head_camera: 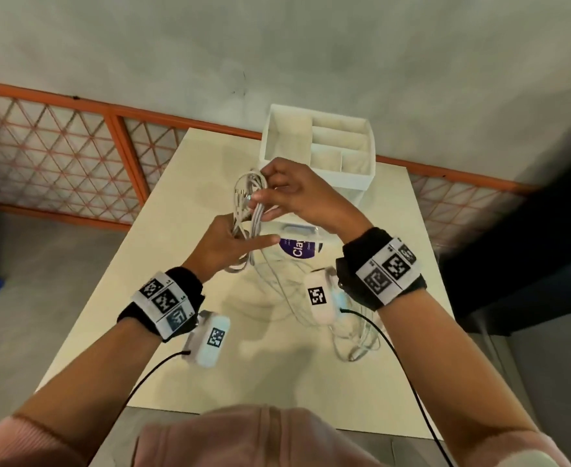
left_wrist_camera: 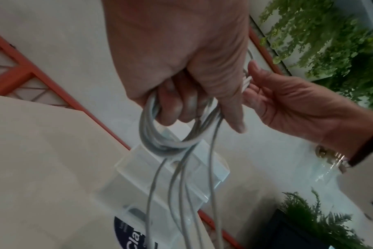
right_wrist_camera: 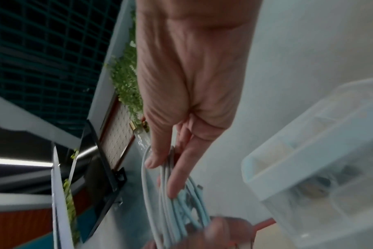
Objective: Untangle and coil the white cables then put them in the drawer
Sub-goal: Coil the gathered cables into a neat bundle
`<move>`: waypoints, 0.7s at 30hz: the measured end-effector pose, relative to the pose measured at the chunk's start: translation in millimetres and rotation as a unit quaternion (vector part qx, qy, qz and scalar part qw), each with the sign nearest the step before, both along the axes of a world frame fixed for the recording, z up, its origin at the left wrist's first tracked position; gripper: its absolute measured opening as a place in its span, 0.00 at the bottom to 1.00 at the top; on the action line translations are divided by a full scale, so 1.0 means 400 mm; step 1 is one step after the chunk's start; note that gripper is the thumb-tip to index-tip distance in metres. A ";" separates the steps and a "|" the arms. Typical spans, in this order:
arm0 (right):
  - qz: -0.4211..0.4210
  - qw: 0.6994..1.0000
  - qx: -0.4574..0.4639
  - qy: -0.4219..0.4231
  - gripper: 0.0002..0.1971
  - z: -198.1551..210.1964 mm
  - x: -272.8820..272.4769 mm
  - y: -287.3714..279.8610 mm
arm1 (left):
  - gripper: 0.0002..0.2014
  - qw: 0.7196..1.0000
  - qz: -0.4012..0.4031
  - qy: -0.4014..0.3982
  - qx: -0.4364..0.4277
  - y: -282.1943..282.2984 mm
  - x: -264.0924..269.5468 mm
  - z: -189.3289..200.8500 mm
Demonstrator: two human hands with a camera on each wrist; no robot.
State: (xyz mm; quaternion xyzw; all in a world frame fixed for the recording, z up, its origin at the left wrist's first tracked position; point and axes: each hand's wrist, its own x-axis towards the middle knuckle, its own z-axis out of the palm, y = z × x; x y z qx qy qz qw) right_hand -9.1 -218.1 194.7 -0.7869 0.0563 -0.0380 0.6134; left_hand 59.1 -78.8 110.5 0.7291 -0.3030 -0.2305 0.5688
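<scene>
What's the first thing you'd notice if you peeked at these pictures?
Two hands over a pale table: the left hand grips a bunch of looped white cables, and the right hand pinches them near the top. Behind them stands a white divided organizer.

**Readable text: one partial label only**

You've got a single legible mark: "Cla" in white letters on a round purple sticker (head_camera: 298,250), the rest cut off by your hands and the cables. It sits on the clear plastic drawer unit (head_camera: 306,230) at about 1 o'clock from table centre. Small print beside it is too blurred to read. The left wrist view shows the same "Cla" sticker (left_wrist_camera: 132,235) at the 6 o'clock edge of frame, cropped. Wristband markers (head_camera: 391,266) and the white wrist units carry black-and-white coded squares with tiny characters beside them, unreadable.
</scene>
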 end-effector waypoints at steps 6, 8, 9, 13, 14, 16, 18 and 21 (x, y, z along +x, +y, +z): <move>-0.080 0.990 -0.108 0.032 0.34 -0.100 -0.051 -0.076 | 0.10 0.997 0.026 -0.037 -0.063 -0.028 0.016 0.035; -0.005 0.977 -0.120 0.177 0.50 -0.190 -0.076 -0.096 | 0.12 0.992 0.054 -0.049 -0.105 -0.022 0.026 0.067; 0.043 0.957 -0.145 0.246 0.52 -0.239 -0.093 -0.099 | 0.12 0.988 0.066 -0.047 -0.133 -0.017 0.034 0.087; 0.035 0.921 -0.250 0.298 0.17 -0.363 -0.143 -0.142 | 0.08 0.966 0.099 -0.049 -0.232 0.007 0.072 0.153; 0.001 0.928 -0.242 0.283 0.10 -0.360 -0.146 -0.158 | 0.06 0.962 0.115 -0.054 -0.242 0.012 0.079 0.156; -0.054 0.945 -0.206 0.246 0.06 -0.318 -0.139 -0.187 | 0.03 0.956 0.144 -0.078 -0.242 0.016 0.094 0.149; -0.089 0.959 -0.192 0.191 0.10 -0.247 -0.120 -0.198 | 0.05 0.960 0.151 -0.122 -0.202 0.022 0.102 0.128; -0.129 0.981 -0.134 0.055 0.10 -0.140 -0.085 -0.191 | 0.10 0.961 0.165 -0.168 -0.146 0.031 0.106 0.089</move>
